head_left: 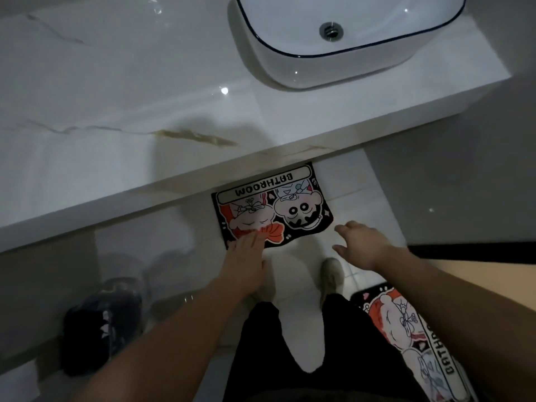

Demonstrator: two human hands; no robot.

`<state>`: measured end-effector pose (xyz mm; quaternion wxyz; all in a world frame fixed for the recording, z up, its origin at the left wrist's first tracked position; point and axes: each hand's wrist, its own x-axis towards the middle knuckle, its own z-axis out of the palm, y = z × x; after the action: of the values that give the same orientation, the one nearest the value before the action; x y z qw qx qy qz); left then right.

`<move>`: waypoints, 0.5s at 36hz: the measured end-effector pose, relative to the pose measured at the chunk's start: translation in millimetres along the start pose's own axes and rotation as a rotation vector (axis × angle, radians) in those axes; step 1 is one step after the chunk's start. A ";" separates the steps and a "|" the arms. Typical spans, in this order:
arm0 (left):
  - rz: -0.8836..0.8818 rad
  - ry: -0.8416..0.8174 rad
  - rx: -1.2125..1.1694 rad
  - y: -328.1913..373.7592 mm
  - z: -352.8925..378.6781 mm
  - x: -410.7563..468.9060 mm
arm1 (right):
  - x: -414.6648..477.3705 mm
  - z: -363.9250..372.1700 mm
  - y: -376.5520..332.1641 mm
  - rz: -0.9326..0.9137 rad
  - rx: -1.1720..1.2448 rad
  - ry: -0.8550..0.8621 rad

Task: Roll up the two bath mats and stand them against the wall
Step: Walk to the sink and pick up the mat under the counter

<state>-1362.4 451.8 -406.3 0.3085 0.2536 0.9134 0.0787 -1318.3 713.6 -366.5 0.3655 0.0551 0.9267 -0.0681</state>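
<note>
First bath mat (272,204) flat on tile floor (293,311), unrolled, far edge tucked under marble counter (145,97). Left hand (246,252): fingers straight, nothing grasped, tips over mat's near-left edge; contact unclear. Right hand (361,242): fingers spread, empty, over floor just beside mat's near-right corner. Second bath mat (406,323) flat at lower right, partly hidden by right forearm. Sink basin (290,68) on counter.

both mats (272,210) (412,338) black with orange-and-white cartoon figures; counter (116,91) white marble, gold veins.
</note>
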 end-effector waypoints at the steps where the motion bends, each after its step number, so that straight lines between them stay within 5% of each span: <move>1: 0.006 0.007 0.006 -1.0 4.0 10.1 | 9.4 4.5 5.0 0.000 -0.006 -0.008; 18: 0.008 0.015 0.069 -44.8 154.2 197.3 | 240.0 144.1 55.4 -0.203 -0.118 -0.003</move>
<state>-1422.3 512.3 -646.0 0.2926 0.2672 0.9168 0.0505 -1387.7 756.7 -639.9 0.3607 -0.0610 0.9293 -0.0501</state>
